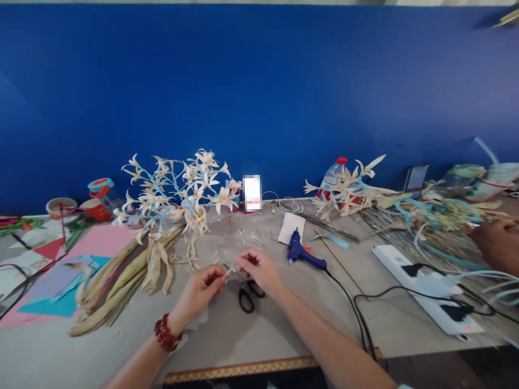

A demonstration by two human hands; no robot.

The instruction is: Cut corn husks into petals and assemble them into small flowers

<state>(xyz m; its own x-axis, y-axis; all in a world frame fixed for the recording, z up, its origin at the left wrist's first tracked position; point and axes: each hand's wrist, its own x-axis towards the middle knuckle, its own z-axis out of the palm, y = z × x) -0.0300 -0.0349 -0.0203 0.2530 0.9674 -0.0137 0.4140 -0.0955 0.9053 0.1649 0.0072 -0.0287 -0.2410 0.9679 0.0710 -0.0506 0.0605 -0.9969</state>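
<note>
My left hand (201,292), with a red bead bracelet (165,332) on the wrist, is closed in a pinch. It grips one end of a small pale strip (229,269) that looks like dried husk. At the strip's other end, my right hand (259,269) pinches with thumb and fingers; its grip partly hides the piece. Black-handled scissors (245,301) lie on the table just below my hands, their blades mostly covered. To the left are dried corn husks (133,270). Behind stand husk flowers (190,183) on light blue stems.
A blue glue gun (302,251) rests on a white pad (291,227), its cord trailing forward. A power strip (425,289) with plugs and cables lies right. Another person's hand (497,243) is at the far right. A phone (253,194) leans against the blue partition (259,97).
</note>
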